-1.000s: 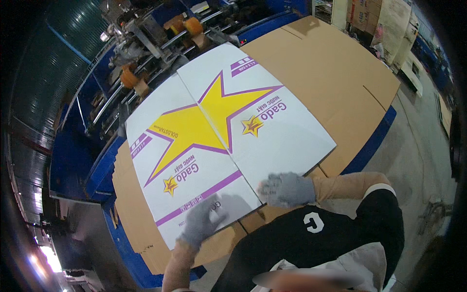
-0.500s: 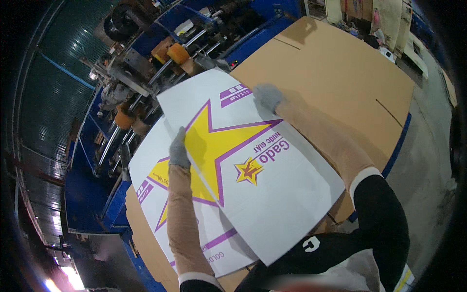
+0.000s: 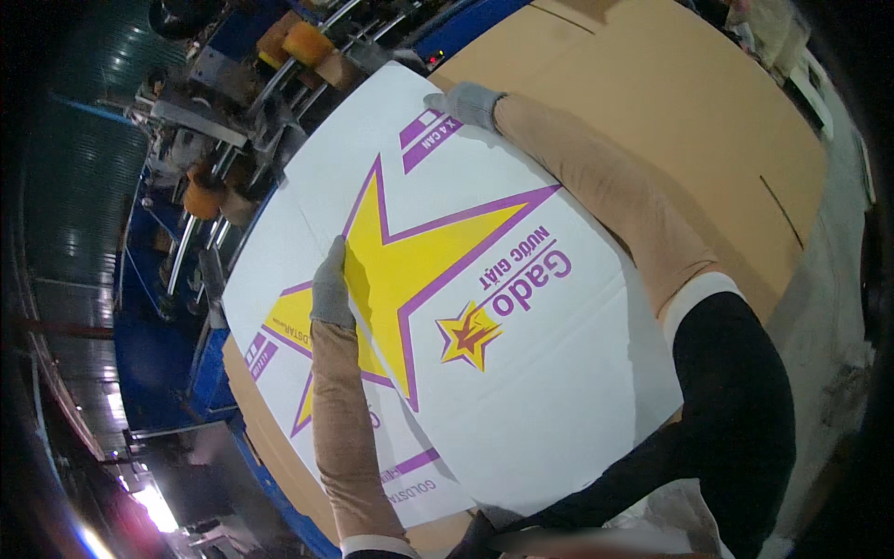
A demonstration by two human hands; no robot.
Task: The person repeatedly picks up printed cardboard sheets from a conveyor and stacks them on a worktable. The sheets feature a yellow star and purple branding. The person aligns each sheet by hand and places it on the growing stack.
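Observation:
A printed white cardboard sheet (image 3: 549, 419) with a yellow, purple-edged star lies at a slant before me, over a second printed cardboard sheet (image 3: 424, 498) that shows along its left side. My left hand (image 3: 332, 289), in a grey glove, is closed at the top sheet's left edge, fingers together and pointing away from me; its thumb is hidden. At the far right edge of that sheet, my gloved right hand (image 3: 470, 104) is closed over the border, fingertips on the printed face. Tan sleeves cover both forearms.
Plain brown cardboard (image 3: 652, 121) spreads beneath and to the right of the printed sheets. Beyond them at the far left stands a blue machine with metal shafts and orange rollers (image 3: 307, 44). Grey floor (image 3: 829, 373) shows at the right.
My right hand has moved left and away along with the top sheet's far edge. The top sheet now sits more closely over the lower one. The view has shifted a little.

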